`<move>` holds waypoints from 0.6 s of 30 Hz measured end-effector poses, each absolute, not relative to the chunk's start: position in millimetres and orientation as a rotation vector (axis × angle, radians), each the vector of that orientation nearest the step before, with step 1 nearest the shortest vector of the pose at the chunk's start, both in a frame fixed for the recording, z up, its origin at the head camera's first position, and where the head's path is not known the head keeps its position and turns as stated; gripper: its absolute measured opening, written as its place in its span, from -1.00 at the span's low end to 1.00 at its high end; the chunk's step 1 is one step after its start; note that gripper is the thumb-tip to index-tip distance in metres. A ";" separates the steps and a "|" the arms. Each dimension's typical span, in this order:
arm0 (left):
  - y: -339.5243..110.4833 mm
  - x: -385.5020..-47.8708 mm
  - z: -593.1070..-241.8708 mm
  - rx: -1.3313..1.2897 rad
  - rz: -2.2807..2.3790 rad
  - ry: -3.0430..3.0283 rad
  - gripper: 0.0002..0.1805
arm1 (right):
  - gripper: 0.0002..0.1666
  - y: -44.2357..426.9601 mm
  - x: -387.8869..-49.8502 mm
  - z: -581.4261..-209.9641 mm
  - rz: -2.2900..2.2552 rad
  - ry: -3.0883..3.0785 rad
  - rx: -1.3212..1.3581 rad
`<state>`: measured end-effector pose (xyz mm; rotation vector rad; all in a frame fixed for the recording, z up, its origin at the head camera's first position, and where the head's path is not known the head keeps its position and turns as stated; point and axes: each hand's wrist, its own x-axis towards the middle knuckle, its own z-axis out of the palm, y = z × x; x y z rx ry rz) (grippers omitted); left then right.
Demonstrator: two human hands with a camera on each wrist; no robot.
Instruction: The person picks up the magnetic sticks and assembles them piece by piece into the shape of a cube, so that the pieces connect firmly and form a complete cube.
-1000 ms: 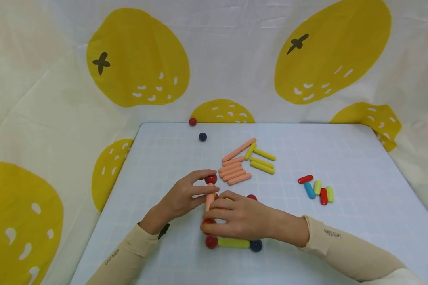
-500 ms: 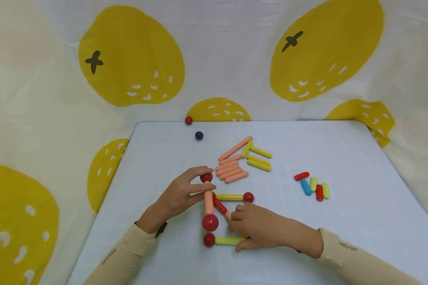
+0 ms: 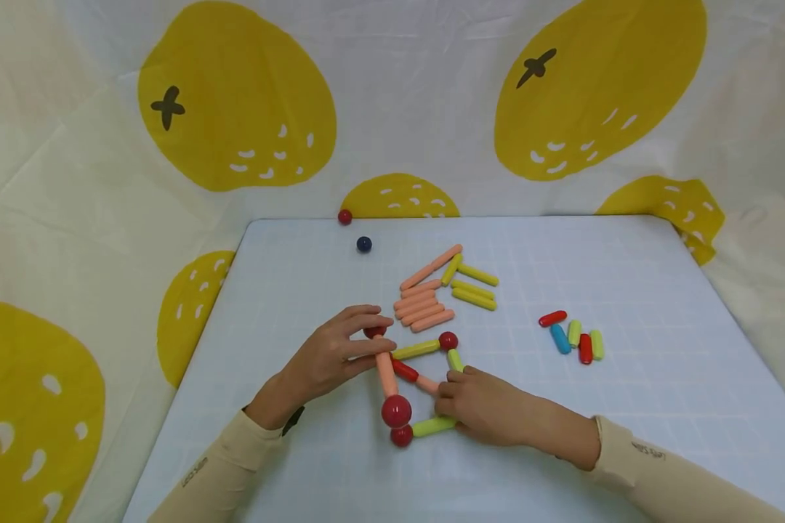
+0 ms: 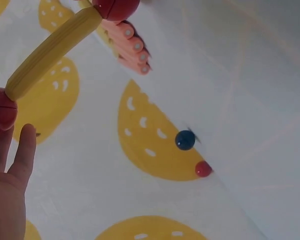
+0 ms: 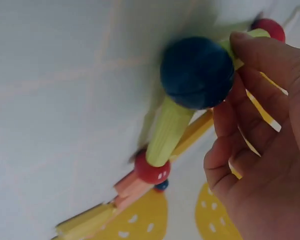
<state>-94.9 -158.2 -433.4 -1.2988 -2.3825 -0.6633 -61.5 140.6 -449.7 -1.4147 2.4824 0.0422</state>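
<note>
In the head view my left hand [image 3: 323, 356] holds the upper red ball [image 3: 375, 331] of a raised pink rod [image 3: 387, 374], with fingers across both. A larger red ball [image 3: 396, 412] caps its near end. Below lies a frame with a yellow rod [image 3: 415, 350], a red ball [image 3: 448, 341] and green rods [image 3: 434, 426]. My right hand [image 3: 497, 407] covers its near right corner. The right wrist view shows a blue ball [image 5: 197, 72] there, beside the green rod [image 5: 235, 52] that my right hand [image 5: 270, 120] pinches. Red and pink rods [image 3: 405, 370] cross inside the frame.
Loose pink rods [image 3: 423, 314] and yellow rods [image 3: 474, 298] lie beyond the frame. To the right are short red, green and blue rods [image 3: 560, 338]. A dark blue ball [image 3: 364, 244] and a small red ball [image 3: 345, 217] sit by the far edge.
My right hand has left the raised pink rod's near end and moved right to the frame's near right corner. The frame has turned, its right side swinging away and its near left ball shifting right.
</note>
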 end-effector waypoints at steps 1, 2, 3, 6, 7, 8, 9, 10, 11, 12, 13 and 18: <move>-157.3 -94.4 -432.8 -1.308 -0.653 -2.367 -0.63 | -0.66 143.0 -63.3 -449.4 0.046 2.495 -1.399; -156.3 -93.7 -432.0 -1.315 -0.647 -2.356 -0.62 | -0.67 145.5 -65.0 -448.9 0.043 2.508 -1.382; -155.2 -92.9 -431.2 -1.323 -0.645 -2.345 -0.62 | -0.69 148.1 -66.9 -448.7 0.039 2.520 -1.370; -152.0 -90.4 -429.1 -1.341 -0.635 -2.319 -0.60 | -0.71 156.4 -72.1 -448.0 0.006 2.544 -1.333; -150.9 -89.5 -428.2 -1.346 -0.628 -2.316 -0.59 | -0.71 158.9 -73.8 -448.0 -0.005 2.549 -1.323; -149.8 -88.3 -427.2 -1.349 -0.626 -2.319 -0.59 | -0.72 161.3 -75.1 -447.8 -0.019 2.554 -1.318; -148.6 -87.1 -426.3 -1.354 -0.622 -2.320 -0.59 | -0.72 163.5 -76.4 -447.9 -0.029 2.557 -1.317; -147.5 -86.0 -425.4 -1.357 -0.615 -2.324 -0.59 | -0.72 165.4 -77.4 -447.5 -0.039 2.559 -1.316; -146.4 -84.8 -424.2 -1.361 -0.612 -2.329 -0.59 | -0.72 167.0 -78.4 -447.2 -0.048 2.562 -1.318; -145.3 -83.5 -423.2 -1.366 -0.608 -2.332 -0.60 | -0.72 168.2 -79.3 -447.1 -0.051 2.564 -1.325; -144.3 -82.3 -422.2 -1.372 -0.602 -2.331 -0.60 | -0.72 169.3 -80.1 -446.9 -0.054 2.563 -1.335; -140.2 -77.9 -420.0 -1.395 -0.578 -2.302 -0.59 | -0.73 169.5 -85.7 -446.2 -0.022 2.547 -1.352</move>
